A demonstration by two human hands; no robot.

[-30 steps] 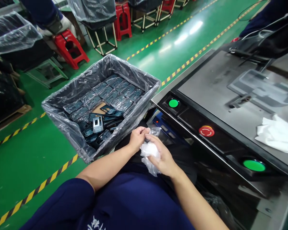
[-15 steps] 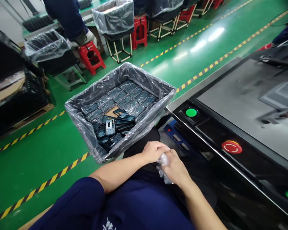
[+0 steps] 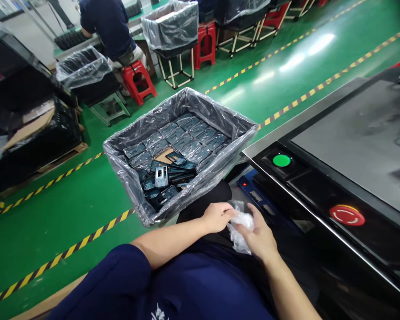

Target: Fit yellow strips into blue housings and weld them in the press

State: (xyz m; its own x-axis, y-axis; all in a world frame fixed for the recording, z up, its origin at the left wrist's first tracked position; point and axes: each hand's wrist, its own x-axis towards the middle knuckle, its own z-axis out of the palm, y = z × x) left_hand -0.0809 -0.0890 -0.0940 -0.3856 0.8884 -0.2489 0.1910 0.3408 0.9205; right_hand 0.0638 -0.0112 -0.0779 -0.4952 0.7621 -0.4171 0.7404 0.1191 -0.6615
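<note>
The left hand (image 3: 218,218) looks pinched shut on crumpled clear plastic (image 3: 246,219), at five o'clock in view; the right hand (image 3: 262,234) spreads thumb and forefinger around it, firmness impossible to tell; the lined crate (image 3: 120,153) stands at ten o'clock from it; the step seems two-handed bunching or unfolding; the next move calls for a steady pinch.

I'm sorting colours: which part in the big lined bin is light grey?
The light grey part with openings, in the loose pile in front of the brown cardboard; other parts look dark.
</note>
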